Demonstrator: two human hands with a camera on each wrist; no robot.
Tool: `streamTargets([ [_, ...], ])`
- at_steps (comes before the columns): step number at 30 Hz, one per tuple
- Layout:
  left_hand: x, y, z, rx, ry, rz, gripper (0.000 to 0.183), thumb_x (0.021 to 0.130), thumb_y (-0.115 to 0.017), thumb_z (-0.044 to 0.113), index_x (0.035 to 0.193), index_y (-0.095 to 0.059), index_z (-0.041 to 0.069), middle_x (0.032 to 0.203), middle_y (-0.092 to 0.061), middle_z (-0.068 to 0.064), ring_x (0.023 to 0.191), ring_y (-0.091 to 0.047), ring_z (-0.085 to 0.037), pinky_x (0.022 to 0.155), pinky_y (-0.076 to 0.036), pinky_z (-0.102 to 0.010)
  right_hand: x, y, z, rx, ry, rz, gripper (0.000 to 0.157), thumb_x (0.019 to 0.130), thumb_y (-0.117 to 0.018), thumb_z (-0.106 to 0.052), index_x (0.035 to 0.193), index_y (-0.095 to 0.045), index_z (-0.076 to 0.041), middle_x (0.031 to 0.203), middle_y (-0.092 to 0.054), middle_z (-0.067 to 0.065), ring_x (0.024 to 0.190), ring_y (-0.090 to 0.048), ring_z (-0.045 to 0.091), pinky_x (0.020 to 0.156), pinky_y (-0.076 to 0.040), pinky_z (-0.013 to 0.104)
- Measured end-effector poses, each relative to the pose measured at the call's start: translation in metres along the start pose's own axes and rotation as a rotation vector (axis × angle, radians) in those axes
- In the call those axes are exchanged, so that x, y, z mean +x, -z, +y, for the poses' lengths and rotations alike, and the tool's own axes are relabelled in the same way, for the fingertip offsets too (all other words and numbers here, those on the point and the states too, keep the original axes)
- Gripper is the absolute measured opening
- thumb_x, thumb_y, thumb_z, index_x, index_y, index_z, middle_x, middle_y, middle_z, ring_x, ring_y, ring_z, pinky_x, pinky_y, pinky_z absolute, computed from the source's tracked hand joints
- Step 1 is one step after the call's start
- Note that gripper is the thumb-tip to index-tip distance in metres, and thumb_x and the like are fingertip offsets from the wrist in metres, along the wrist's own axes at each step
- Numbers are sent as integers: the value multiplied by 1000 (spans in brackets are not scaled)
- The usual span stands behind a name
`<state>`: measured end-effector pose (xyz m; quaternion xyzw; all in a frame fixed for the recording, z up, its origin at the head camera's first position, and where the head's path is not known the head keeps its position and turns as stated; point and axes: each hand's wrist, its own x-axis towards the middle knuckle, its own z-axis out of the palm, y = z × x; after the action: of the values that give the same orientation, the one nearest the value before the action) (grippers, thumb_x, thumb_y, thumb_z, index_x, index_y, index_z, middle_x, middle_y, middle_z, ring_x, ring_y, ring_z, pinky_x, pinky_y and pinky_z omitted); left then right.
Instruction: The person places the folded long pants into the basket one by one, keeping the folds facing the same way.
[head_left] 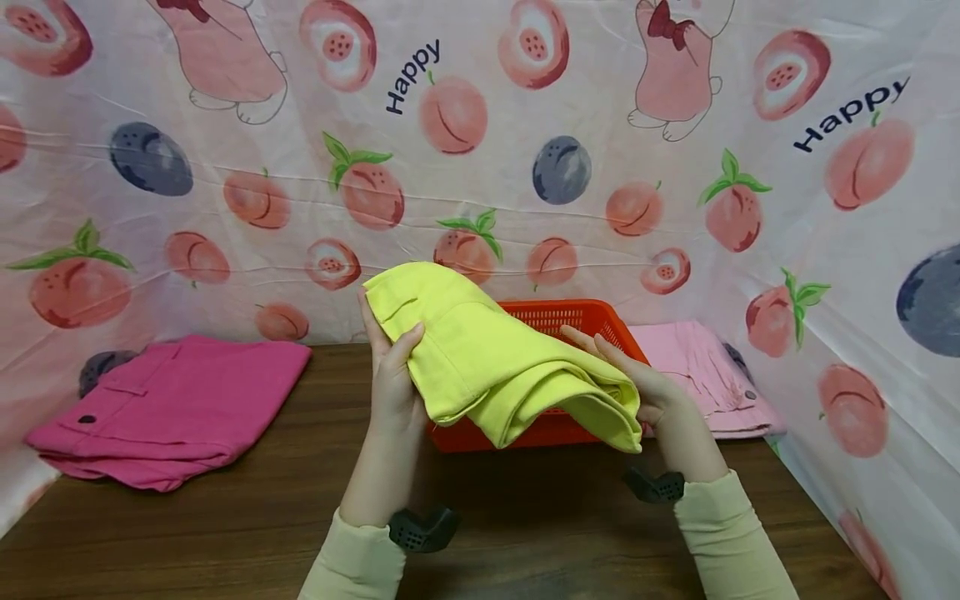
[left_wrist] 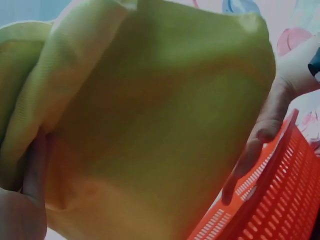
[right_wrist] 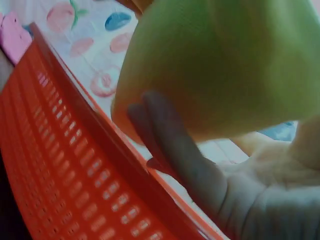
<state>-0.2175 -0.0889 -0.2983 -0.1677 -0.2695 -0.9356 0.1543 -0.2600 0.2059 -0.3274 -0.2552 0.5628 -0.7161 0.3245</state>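
Note:
Folded yellow pants point(head_left: 480, 342) are held up at a slant over the front of a red plastic basket point(head_left: 600, 317). My left hand point(head_left: 393, 375) grips their left end, thumb on the near face and fingers behind. At the lower right end, my right hand point(head_left: 648, 387) supports the cloth with fairly straight fingers, partly hidden behind it. The right wrist view shows those fingers point(right_wrist: 175, 145) against the underside of the pants, beside the basket's rim. Loose folded layers droop at the right end.
Folded magenta pants point(head_left: 180, 408) with a dark button lie on the left of the brown wooden table point(head_left: 300, 525). Right of the basket lies a folded light pink garment point(head_left: 697, 375). A fruit-printed curtain point(head_left: 465, 192) closes off the back and sides.

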Motion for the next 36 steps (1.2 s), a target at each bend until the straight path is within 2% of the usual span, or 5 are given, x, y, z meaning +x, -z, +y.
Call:
streamTargets([
  [4,-1,0,-2,2,35,-11,88,94,-39,-12,152,-2,42,153,-23,3,133,-33,-19,99,-42,-32,0,-5,1,30,-5,-70,65,101,-26,-50,155,1,-26,144,-36,5,110,-52,15,82,-47,22],
  [12,0,3,-2,17,46,8,86,95,-37,-11,152,0,42,153,-21,3,131,-34,-20,96,-44,-29,1,-16,2,137,-5,-36,77,94,-60,-37,155,-14,-27,131,-52,-3,100,-57,7,79,-49,19],
  [21,3,12,2,168,57,20,83,99,-44,1,152,7,39,157,1,7,122,-41,-16,94,-44,-26,2,-19,-2,343,66,-64,73,96,-53,-3,155,-14,-20,127,-49,8,98,-63,18,82,-52,26],
  [27,6,18,-1,175,125,12,76,99,-48,6,154,-6,36,155,-16,-8,81,-63,-11,71,-53,-23,0,-17,-6,291,128,74,62,97,-39,7,152,-26,-21,128,-40,11,92,-65,21,78,-53,30],
  [36,13,28,0,288,410,3,74,96,-49,10,155,-9,32,155,-15,-2,105,-50,-10,83,-47,-21,0,-19,-11,98,202,306,69,95,-34,10,155,-15,-19,140,-21,8,88,-60,15,74,-53,24],
])
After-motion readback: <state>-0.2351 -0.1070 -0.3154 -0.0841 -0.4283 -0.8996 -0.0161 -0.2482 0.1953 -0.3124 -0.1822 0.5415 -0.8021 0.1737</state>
